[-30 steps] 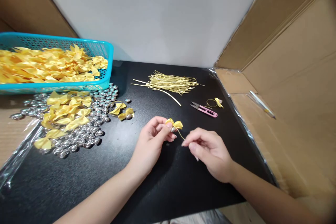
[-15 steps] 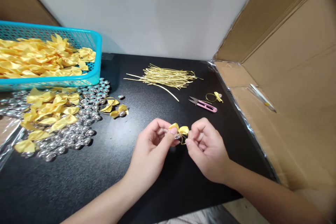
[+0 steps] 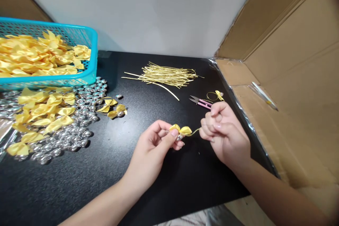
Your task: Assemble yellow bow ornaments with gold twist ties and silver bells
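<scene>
Between its thumb and fingers, my left hand pinches a yellow ribbon bow with a small silver bell or bead under its middle. A thin gold cord runs from the bow to my right hand, whose fingers are closed around the cord's far end. That hand partly covers pink-handled thread snips lying behind it. Beyond them rests a bow with a looped cord. A bundle of gold cords lies farther back on the black table.
A blue basket full of yellow bows stands at the left. In front of it are loose yellow bows and many silver beads. Two corded bows lie nearby. Cardboard walls the right side, where a white pen-like tool rests.
My right hand has moved away to the right and slightly up, drawing the gold cord out from the bow. The left hand keeps its hold in nearly the same place.
</scene>
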The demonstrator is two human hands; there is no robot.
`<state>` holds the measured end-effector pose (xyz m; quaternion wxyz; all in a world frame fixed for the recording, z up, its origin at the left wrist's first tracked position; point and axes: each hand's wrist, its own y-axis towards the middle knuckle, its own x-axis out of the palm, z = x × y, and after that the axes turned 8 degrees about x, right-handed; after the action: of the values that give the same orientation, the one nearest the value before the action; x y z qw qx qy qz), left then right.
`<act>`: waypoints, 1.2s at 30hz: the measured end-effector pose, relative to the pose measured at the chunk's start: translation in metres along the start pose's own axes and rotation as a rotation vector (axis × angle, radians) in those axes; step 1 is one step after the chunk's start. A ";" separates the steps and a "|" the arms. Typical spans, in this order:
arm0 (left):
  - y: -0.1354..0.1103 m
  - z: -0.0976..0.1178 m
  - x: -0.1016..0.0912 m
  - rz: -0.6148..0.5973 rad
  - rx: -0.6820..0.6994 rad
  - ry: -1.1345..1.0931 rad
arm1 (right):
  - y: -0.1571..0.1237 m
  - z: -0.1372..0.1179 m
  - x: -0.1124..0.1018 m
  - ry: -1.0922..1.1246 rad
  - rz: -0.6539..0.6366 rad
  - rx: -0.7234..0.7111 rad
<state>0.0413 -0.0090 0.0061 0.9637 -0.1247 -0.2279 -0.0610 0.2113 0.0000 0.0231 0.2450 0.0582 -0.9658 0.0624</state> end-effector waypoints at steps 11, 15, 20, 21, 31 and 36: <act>0.006 0.002 -0.006 0.076 -0.064 -0.193 | 0.002 -0.006 -0.001 0.073 -0.001 0.108; 0.005 0.002 -0.006 0.066 -0.079 -0.220 | 0.009 -0.007 -0.003 0.231 0.086 0.153; 0.007 0.003 -0.006 0.089 -0.091 -0.287 | 0.015 -0.004 -0.007 0.273 0.127 0.250; 0.008 0.003 -0.006 0.089 -0.099 -0.304 | 0.015 -0.003 -0.007 0.267 0.128 0.270; 0.007 0.012 -0.010 -0.115 -0.103 -0.381 | 0.021 0.007 -0.008 0.149 0.086 0.437; 0.008 0.006 -0.013 -0.296 -0.243 -0.289 | 0.015 -0.018 -0.008 0.097 0.107 0.027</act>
<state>0.0286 0.0014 0.0037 0.8795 -0.2123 -0.3704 -0.2103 0.2241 0.0183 0.0335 0.2870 0.0069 -0.9536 0.0913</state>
